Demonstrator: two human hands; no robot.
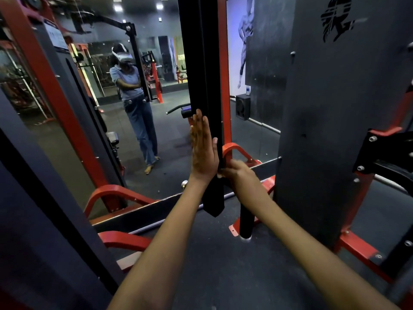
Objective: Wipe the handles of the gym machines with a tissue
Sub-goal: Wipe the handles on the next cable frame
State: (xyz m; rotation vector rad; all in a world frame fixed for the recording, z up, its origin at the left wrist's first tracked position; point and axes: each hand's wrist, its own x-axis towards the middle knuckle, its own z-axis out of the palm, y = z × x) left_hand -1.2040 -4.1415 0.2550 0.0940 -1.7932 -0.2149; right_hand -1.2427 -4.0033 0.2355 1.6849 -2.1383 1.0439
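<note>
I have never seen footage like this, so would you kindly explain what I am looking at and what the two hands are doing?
This is one picture from a camera worn on a person's head, looking forward and down at their own arms in a gym. Ahead is a mirror, so the standing figure in it is the person's reflection. The left hand lies flat, fingers straight, against a black upright bar of a red and black machine. The right hand curls round the same bar lower down; a bit of white at its fingers may be the tissue, but it is too hidden to be sure. The floor is dark matting.
</note>
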